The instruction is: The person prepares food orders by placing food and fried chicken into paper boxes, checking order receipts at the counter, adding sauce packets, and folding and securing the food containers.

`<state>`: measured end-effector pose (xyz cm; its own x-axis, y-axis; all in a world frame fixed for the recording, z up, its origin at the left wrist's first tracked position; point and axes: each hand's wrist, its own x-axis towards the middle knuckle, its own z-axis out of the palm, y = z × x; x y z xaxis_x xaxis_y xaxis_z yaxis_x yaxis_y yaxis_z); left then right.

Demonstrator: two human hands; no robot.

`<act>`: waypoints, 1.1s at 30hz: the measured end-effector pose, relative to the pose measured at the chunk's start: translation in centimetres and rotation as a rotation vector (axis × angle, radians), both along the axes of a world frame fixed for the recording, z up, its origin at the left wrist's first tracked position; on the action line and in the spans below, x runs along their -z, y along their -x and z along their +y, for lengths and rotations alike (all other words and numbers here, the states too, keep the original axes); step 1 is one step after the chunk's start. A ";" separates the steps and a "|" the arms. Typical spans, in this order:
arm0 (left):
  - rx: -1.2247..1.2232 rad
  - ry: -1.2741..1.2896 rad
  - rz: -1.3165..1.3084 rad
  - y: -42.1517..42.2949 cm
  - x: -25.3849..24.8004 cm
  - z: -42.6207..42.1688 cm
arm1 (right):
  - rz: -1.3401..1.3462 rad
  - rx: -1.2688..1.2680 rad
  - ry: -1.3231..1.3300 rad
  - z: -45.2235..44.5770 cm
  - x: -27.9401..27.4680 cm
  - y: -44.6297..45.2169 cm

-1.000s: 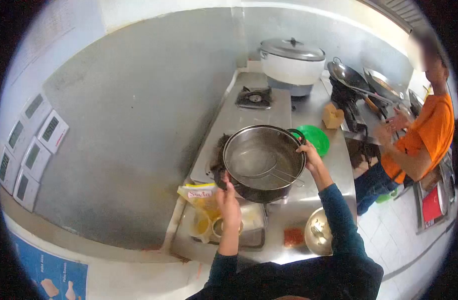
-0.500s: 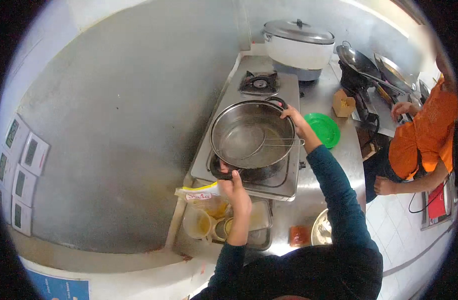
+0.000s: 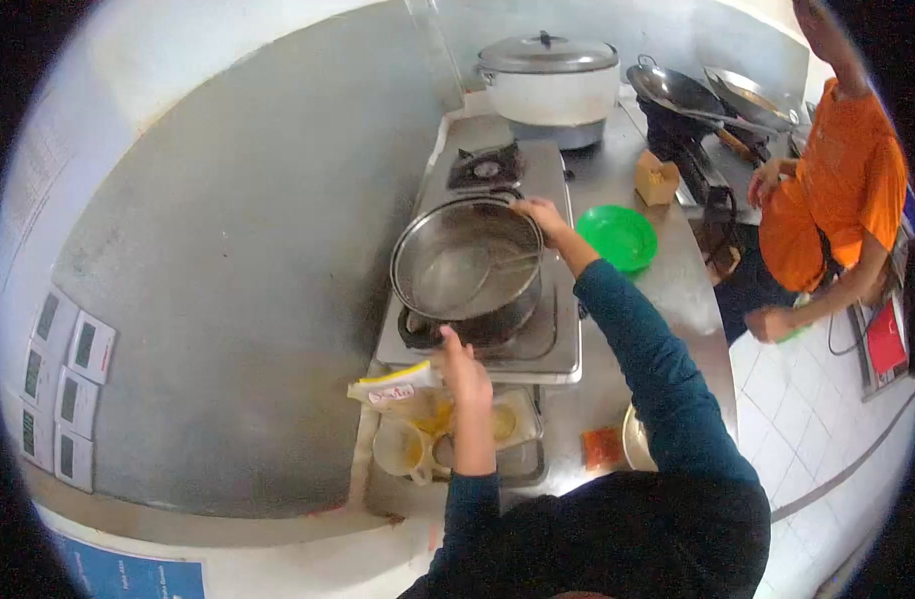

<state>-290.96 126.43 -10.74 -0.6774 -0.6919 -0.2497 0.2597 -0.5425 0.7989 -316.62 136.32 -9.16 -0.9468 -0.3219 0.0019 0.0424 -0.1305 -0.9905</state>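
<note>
Head view, working left to right: the yellow-and-white bag [image 3: 393, 391] sits at the wall end of the bench, with a pale jug [image 3: 403, 449] just this side of it. Next comes the near handle [image 3: 418, 327] of my pot, a black loop that looks like a chunky, heat-safe sort of grip. My left hand [image 3: 465, 371] is right up against it, but honestly the blur hides my fingers, so I can't tell if they're wrapped round the loop or loose.

The pot [image 3: 517, 283] itself is over the near part of the stove [image 3: 560, 329]; I can't tell if it's fully resting there or a touch above. It's wide, metal and stiff, so my guess is moderately heavy and tippy if only one side gets lifted. Lying in it is a wire strainer [image 3: 456, 283], probably really light, with mesh that'd dent if you squashed it. That one's loose, so I reckon it slides about if the pot tilts. Grab it by its thin handle, not the mesh.

My right hand [image 3: 542, 222] looks clasped on the far handle [image 3: 497, 192], fingers at the loop by the rim. Both loops at once is the way to hold this; smooth rims get slippery. Right of that, a green plate [image 3: 617, 240] sits on the bench.
</note>
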 end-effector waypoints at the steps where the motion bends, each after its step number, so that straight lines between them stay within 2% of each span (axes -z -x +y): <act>1: 0.059 -0.005 0.004 -0.4 0.4 0.0 | 0.055 0.104 -0.106 0.2 0.6 -0.2; 3: 0.106 -0.061 -0.038 -2.1 0.3 0.5 | 0.060 0.242 -0.244 1.0 1.9 0.0; 4: 0.248 -0.107 0.056 -4.7 -1.4 0.6 | 0.114 0.200 -0.072 1.8 2.2 -0.5; 5: 0.367 -0.188 0.165 -7.6 -3.8 0.7 | 0.075 0.274 -0.163 3.1 -2.3 -4.6; 6: 0.454 -0.248 0.338 -10.6 -5.6 0.6 | 0.287 0.229 -0.152 5.4 -0.2 -2.0; 7: 0.444 -0.103 0.350 -13.2 -8.2 0.9 | 0.372 0.357 -0.105 6.5 -2.6 -5.2; 8: 0.438 0.047 0.367 -15.2 -10.4 1.0 | 0.380 0.278 -0.129 8.8 -6.2 -8.6; 9: 0.350 0.126 0.484 -17.3 -11.1 0.8 | 0.436 0.309 -0.049 9.9 -8.4 -11.9; 11: 0.148 0.260 0.650 -19.6 -11.3 0.4 | 0.731 0.264 -0.355 14.7 -11.2 -15.5; 13: -0.077 0.367 0.761 -20.6 -11.3 -0.1 | 0.762 0.242 -0.192 15.9 -13.0 -21.2; 15: -0.107 0.483 0.748 -21.6 -10.0 -1.2 | 0.860 0.373 -0.128 17.0 -13.4 -26.4; 16: -0.122 0.542 0.747 -21.9 -8.9 -1.8 | 0.855 0.441 -0.193 18.0 -12.5 -29.1; 17: -0.178 0.633 0.638 -22.2 -8.0 -2.0 | 0.853 0.505 -0.259 18.7 -11.4 -31.7; 19: -0.288 0.806 0.417 -22.5 -6.2 -2.2 | 0.791 0.322 -0.387 18.5 -9.8 -36.4; 20: -0.266 0.777 0.396 -22.6 -5.5 -2.1 | 0.763 0.281 -0.426 18.3 -6.9 -37.7; 21: -0.244 0.749 0.376 -22.6 -4.9 -1.9 | 0.778 0.186 -0.575 15.9 -6.6 -38.7; 22: -0.220 0.720 0.358 -22.7 -4.4 -1.7 | 0.775 0.094 -0.608 13.6 -5.4 -39.0; 24: -0.180 0.644 0.332 -23.1 -3.7 -1.5 | 0.553 -0.055 -0.546 9.4 0.0 -38.8; 26: -0.160 0.612 0.306 -23.8 -3.6 -1.4 | 0.655 -0.083 -0.619 5.2 5.7 -36.5; 28: -0.163 0.627 0.277 -24.6 -3.8 -1.5 | 0.764 -0.064 -0.678 1.9 8.9 -34.3; 31: -0.196 0.715 0.268 -26.2 -3.8 -2.7 | 0.719 -0.261 -0.913 -0.1 10.8 -32.1; 32: -0.222 0.712 0.260 -26.8 -3.5 -3.3 | 0.991 -0.173 -0.929 -0.2 10.2 -31.9; 33: -0.249 0.707 0.251 -27.6 -3.2 -3.9 | 0.890 -0.165 -0.843 0.0 10.0 -31.6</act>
